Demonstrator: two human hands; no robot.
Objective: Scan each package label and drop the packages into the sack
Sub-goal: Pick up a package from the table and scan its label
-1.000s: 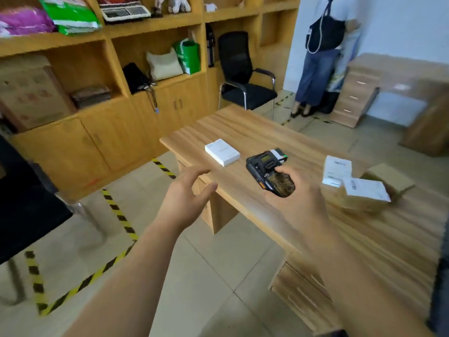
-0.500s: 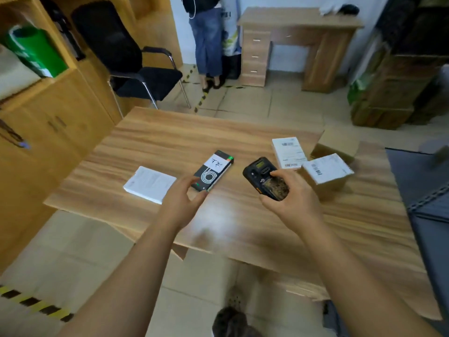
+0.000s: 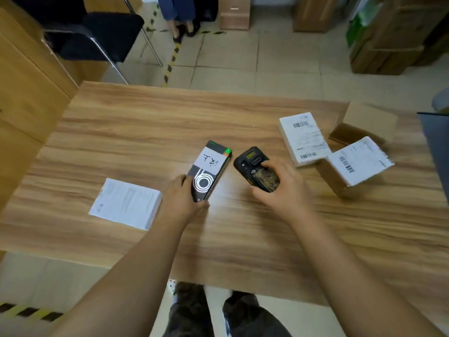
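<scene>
Near the bench's (image 3: 121, 122) left edge I see a flat white box (image 3: 126, 203) lying face up. Just right of it, my left hand (image 3: 181, 203) grips the near end of a black package (image 3: 210, 172), fingers and thumb curled round its sides; the package carries a white handwritten label and lies toward the middle of the bench. Beside it, my right hand (image 3: 279, 188) holds the black handheld scanner (image 3: 257, 169), grip clamped on its body, thumb on the keypad, screen facing up. Toward the far right corner lie a white labelled package (image 3: 303, 138), a tilted cardboard package with a barcode label (image 3: 352, 166), and a plain cardboard box (image 3: 364, 125) behind it.
</scene>
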